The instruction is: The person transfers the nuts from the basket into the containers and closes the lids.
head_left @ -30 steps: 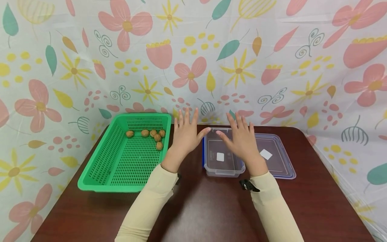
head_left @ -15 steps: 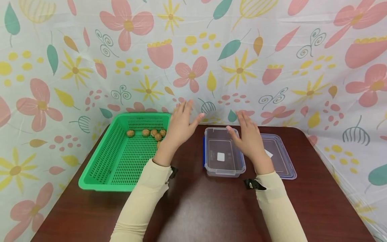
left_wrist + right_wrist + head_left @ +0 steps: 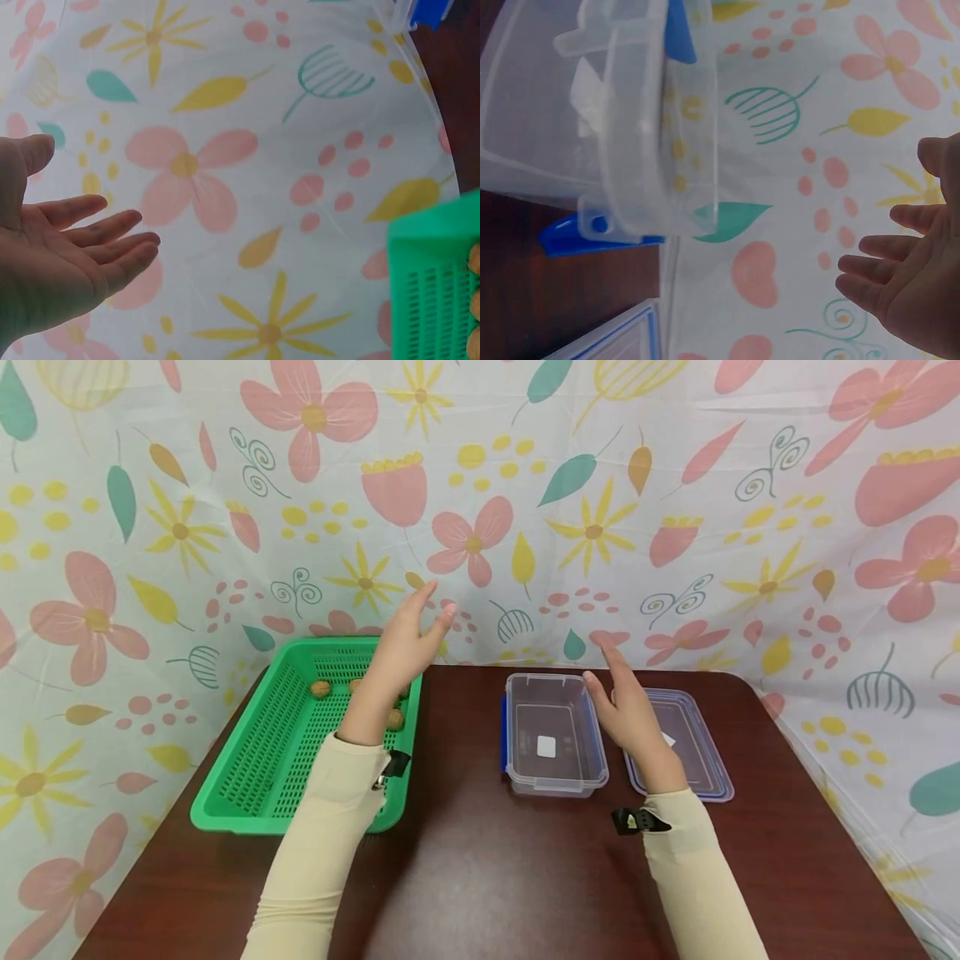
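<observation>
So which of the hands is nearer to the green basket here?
The left. The left hand is raised over the far right corner of the green basket, above the walnuts. The right hand is off between the clear box and its lid.

Walnuts [image 3: 321, 689] in basket [image 3: 247, 777]; container [image 3: 555, 768] right, lid [image 3: 693, 752] beyond.

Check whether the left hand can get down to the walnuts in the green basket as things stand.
Probably yes: the left hand hovers open above the green basket, which has no lid, and nothing covers the walnuts.
</observation>
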`<act>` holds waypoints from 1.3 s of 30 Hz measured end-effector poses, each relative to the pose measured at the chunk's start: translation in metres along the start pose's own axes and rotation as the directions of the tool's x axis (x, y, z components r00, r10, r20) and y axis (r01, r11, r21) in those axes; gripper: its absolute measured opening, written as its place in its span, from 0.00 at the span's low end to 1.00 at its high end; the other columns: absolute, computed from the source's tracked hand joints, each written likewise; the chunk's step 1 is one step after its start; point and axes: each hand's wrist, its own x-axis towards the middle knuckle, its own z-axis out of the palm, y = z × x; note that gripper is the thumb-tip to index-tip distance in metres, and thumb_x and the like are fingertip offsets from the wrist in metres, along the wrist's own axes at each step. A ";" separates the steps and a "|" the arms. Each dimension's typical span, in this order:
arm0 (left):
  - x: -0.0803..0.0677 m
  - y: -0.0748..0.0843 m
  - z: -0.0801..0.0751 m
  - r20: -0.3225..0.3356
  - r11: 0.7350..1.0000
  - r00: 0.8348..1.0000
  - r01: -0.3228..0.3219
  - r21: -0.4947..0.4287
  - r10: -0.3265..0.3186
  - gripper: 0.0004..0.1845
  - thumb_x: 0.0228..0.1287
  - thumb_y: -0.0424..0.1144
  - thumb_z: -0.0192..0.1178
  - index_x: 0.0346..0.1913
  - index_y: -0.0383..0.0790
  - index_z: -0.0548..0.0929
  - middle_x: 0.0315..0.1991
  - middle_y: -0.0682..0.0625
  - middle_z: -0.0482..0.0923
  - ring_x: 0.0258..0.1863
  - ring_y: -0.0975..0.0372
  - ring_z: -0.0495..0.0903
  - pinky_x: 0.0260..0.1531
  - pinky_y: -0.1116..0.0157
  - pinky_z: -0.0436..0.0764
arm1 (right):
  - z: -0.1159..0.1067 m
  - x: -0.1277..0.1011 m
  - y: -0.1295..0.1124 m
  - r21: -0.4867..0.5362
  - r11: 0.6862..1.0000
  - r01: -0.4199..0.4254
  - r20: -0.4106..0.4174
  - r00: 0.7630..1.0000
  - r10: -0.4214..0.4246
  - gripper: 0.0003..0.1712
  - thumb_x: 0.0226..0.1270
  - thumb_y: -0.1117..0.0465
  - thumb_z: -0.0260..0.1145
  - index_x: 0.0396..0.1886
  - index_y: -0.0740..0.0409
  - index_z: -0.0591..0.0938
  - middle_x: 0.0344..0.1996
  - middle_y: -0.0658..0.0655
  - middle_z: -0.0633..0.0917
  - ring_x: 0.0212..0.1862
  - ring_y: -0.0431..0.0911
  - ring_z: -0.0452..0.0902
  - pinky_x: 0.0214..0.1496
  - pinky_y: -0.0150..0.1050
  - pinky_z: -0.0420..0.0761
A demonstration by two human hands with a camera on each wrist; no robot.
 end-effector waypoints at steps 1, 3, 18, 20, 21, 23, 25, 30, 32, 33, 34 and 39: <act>0.001 -0.003 -0.003 0.000 1.000 1.000 0.010 -0.024 -0.010 0.36 0.72 0.60 0.45 0.76 0.45 0.54 0.75 0.46 0.53 0.73 0.54 0.54 0.68 0.51 0.60 | 0.000 -0.001 0.002 0.015 1.000 -0.005 0.002 1.000 0.005 0.37 0.77 0.48 0.50 0.77 0.57 0.52 0.74 0.65 0.55 0.73 0.62 0.49 0.70 0.62 0.54; 0.003 -0.010 -0.009 -0.001 0.998 1.000 0.016 -0.066 -0.016 0.36 0.72 0.59 0.46 0.76 0.46 0.54 0.74 0.47 0.54 0.73 0.55 0.54 0.69 0.52 0.60 | 0.001 -0.002 0.005 0.038 0.999 -0.023 0.006 1.000 0.023 0.37 0.77 0.48 0.50 0.76 0.59 0.52 0.73 0.67 0.56 0.72 0.63 0.50 0.70 0.62 0.54; 0.007 -0.077 -0.031 0.061 0.944 0.990 0.137 -0.299 -0.125 0.32 0.72 0.54 0.50 0.74 0.47 0.59 0.71 0.45 0.62 0.71 0.54 0.60 0.68 0.53 0.62 | 0.012 -0.010 0.030 0.208 0.962 -0.176 0.099 0.982 0.159 0.36 0.78 0.49 0.46 0.76 0.61 0.51 0.72 0.71 0.57 0.71 0.65 0.53 0.70 0.58 0.58; 0.007 -0.085 -0.033 0.076 0.938 0.988 0.155 -0.311 -0.138 0.32 0.72 0.54 0.50 0.74 0.48 0.60 0.71 0.46 0.62 0.71 0.54 0.59 0.68 0.53 0.62 | 0.014 -0.010 0.033 0.230 0.955 -0.190 0.106 0.980 0.170 0.36 0.79 0.49 0.46 0.77 0.61 0.50 0.72 0.70 0.56 0.72 0.65 0.52 0.70 0.58 0.57; 0.006 -0.089 -0.034 0.085 0.935 0.986 0.163 -0.316 -0.144 0.32 0.72 0.54 0.50 0.74 0.49 0.60 0.71 0.47 0.63 0.71 0.55 0.59 0.68 0.53 0.62 | 0.015 -0.010 0.034 0.247 0.949 -0.198 0.107 0.979 0.176 0.36 0.79 0.49 0.46 0.76 0.62 0.50 0.72 0.69 0.56 0.72 0.64 0.51 0.71 0.58 0.57; 0.006 -0.095 -0.037 0.113 0.926 0.982 0.182 -0.331 -0.153 0.31 0.73 0.53 0.50 0.74 0.49 0.60 0.71 0.47 0.62 0.71 0.55 0.59 0.69 0.52 0.60 | 0.016 -0.011 0.037 0.273 0.938 -0.215 0.110 0.975 0.192 0.35 0.79 0.49 0.45 0.76 0.62 0.50 0.73 0.68 0.56 0.72 0.63 0.51 0.71 0.58 0.56; 0.003 -0.098 -0.040 0.144 0.914 0.977 0.202 -0.352 -0.161 0.30 0.73 0.51 0.51 0.74 0.47 0.61 0.71 0.46 0.62 0.71 0.53 0.59 0.69 0.51 0.60 | 0.017 -0.012 0.038 0.301 0.925 -0.231 0.113 0.972 0.206 0.35 0.79 0.50 0.45 0.76 0.62 0.50 0.73 0.68 0.56 0.73 0.62 0.50 0.72 0.57 0.55; -0.004 -0.103 -0.046 0.224 0.875 0.956 0.267 -0.403 -0.188 0.29 0.75 0.44 0.49 0.74 0.40 0.59 0.72 0.41 0.59 0.70 0.47 0.60 0.69 0.50 0.59 | 0.017 -0.019 0.042 0.327 0.906 -0.269 0.137 0.962 0.236 0.35 0.79 0.50 0.44 0.76 0.63 0.50 0.73 0.67 0.55 0.73 0.61 0.49 0.73 0.55 0.53; -0.005 -0.109 -0.046 0.240 0.857 0.951 0.283 -0.432 -0.193 0.29 0.76 0.42 0.49 0.74 0.38 0.57 0.72 0.40 0.57 0.70 0.47 0.59 0.69 0.51 0.59 | 0.018 -0.021 0.044 0.330 0.899 -0.288 0.151 0.956 0.251 0.35 0.80 0.51 0.44 0.77 0.62 0.49 0.74 0.66 0.54 0.73 0.60 0.49 0.73 0.55 0.53; -0.005 -0.113 -0.046 0.243 0.844 0.951 0.286 -0.454 -0.192 0.29 0.76 0.41 0.48 0.74 0.37 0.57 0.72 0.39 0.57 0.70 0.48 0.58 0.69 0.52 0.59 | 0.018 -0.023 0.045 0.333 0.895 -0.297 0.158 0.953 0.258 0.35 0.80 0.51 0.44 0.77 0.61 0.49 0.74 0.66 0.54 0.74 0.60 0.48 0.73 0.55 0.53; -0.005 -0.117 -0.046 0.240 0.828 0.951 0.291 -0.480 -0.195 0.29 0.76 0.40 0.48 0.74 0.36 0.56 0.72 0.38 0.56 0.71 0.48 0.57 0.70 0.54 0.58 | 0.018 -0.023 0.046 0.336 0.892 -0.301 0.159 0.952 0.262 0.35 0.80 0.51 0.44 0.77 0.62 0.49 0.74 0.66 0.54 0.74 0.60 0.48 0.73 0.55 0.53; -0.003 -0.141 -0.047 0.212 0.755 0.947 0.322 -0.572 -0.243 0.29 0.76 0.36 0.48 0.74 0.33 0.54 0.73 0.37 0.55 0.72 0.51 0.56 0.70 0.59 0.58 | 0.022 -0.026 0.048 0.352 0.880 -0.319 0.177 0.946 0.272 0.34 0.80 0.52 0.45 0.77 0.62 0.48 0.74 0.66 0.53 0.74 0.59 0.48 0.73 0.54 0.52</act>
